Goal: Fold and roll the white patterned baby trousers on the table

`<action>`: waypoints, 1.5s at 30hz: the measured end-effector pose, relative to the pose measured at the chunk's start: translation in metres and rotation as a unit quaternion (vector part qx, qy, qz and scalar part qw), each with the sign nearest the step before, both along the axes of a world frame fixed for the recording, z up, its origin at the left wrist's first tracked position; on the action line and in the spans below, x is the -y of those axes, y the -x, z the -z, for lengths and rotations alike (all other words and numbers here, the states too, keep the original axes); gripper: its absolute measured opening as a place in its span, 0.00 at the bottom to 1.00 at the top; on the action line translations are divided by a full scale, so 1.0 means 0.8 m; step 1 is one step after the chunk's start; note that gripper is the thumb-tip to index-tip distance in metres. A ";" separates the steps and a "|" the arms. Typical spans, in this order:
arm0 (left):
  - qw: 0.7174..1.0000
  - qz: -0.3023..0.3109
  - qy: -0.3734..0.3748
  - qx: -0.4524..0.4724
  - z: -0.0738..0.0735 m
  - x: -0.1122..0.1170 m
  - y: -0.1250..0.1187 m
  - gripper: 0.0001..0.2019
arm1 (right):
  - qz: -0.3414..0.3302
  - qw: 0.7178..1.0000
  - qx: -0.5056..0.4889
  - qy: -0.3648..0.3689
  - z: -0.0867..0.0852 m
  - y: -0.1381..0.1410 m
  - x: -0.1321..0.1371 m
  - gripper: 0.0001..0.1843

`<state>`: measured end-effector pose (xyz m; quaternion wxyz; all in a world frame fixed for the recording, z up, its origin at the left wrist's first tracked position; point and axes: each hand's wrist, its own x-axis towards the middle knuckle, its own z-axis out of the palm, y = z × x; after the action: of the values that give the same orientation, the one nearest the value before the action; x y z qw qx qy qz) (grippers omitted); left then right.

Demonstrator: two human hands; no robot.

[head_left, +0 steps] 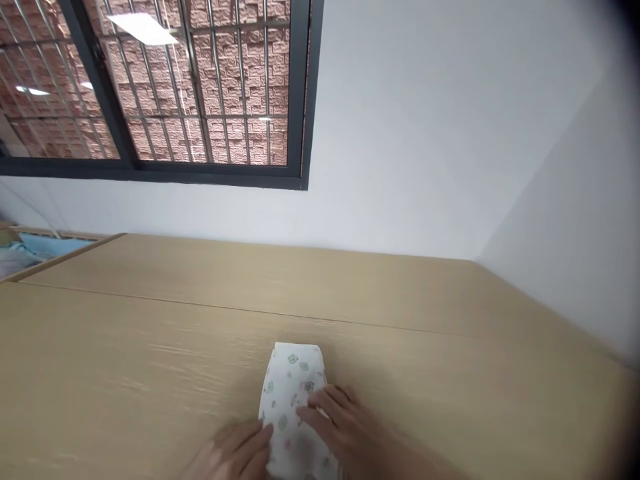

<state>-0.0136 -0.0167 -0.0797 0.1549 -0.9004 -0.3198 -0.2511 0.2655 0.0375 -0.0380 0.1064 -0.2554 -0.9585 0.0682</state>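
A white folded cloth (pixel 286 387) with small printed animal-like figures lies flat on the wooden surface at the bottom centre. My left hand (pixel 237 453) is at its left edge, fingers close together and bent against the fabric; the thumb is hard to make out. From the right, my right hand (pixel 343 423) rests over the cloth's right side, thumb and index finger apart with a gap between them, fingertips touching the print. The near end of the cloth runs out of the picture between both hands.
The light wooden surface (pixel 165 373) has a seam across it and meets a white wall (pixel 400 133) behind. A barred window (pixel 210 100) is at upper left. At far left, a recessed compartment (pixel 55 245) holds light-blue cloth.
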 end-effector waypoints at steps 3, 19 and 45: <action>0.978 -0.055 0.187 0.073 -0.013 -0.001 -0.007 0.15 | 0.005 1.000 0.006 -0.006 0.022 -0.007 0.014 0.16; 0.936 -0.285 0.193 0.076 -0.010 -0.127 -0.052 0.13 | 0.267 0.935 -0.212 0.098 0.008 0.029 -0.083 0.08; 0.970 -0.240 0.024 0.003 0.040 -0.055 -0.032 0.46 | 0.211 0.976 -0.043 0.026 0.047 -0.012 -0.039 0.39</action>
<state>0.0120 0.0269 -0.1120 0.1880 -0.7999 -0.5332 -0.2014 0.2751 0.0683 -0.0759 0.1531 -0.4518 -0.8752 0.0804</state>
